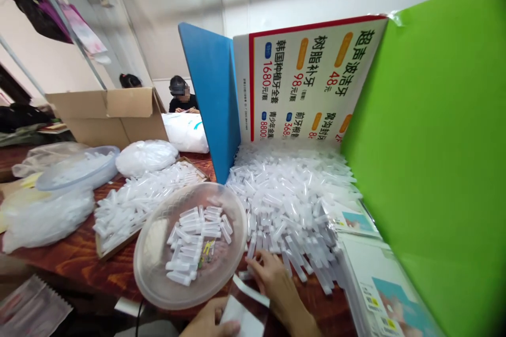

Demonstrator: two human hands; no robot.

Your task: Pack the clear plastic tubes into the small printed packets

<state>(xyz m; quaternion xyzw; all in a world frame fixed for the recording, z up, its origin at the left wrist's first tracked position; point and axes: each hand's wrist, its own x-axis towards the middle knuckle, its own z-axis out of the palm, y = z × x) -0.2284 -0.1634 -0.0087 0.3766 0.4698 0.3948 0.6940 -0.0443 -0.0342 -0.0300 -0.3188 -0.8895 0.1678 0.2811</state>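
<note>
My left hand [211,321] is closed on the edge of a small packet [250,306], white with a clear strip, low in the view. Just right of it, my right hand [276,281] has thumb and fingertips drawn together on a small translucent plastic tube at the near edge of a heap. That heap of capped plastic tubes [284,195] spreads over the table against the upright boards. Left of my hands stands a round translucent basin [148,274]. Several more tubes [185,247] lie in it, beside small yellow and green pieces [207,250].
Blue [209,95], printed [308,79] and green [430,131] boards wall in the heap. Packaged cards [391,284] lie at right. A shallow cardboard tray of tubes [146,195], plastic bags [47,216] and a carton [110,116] stand left. Another person [182,97] sits behind.
</note>
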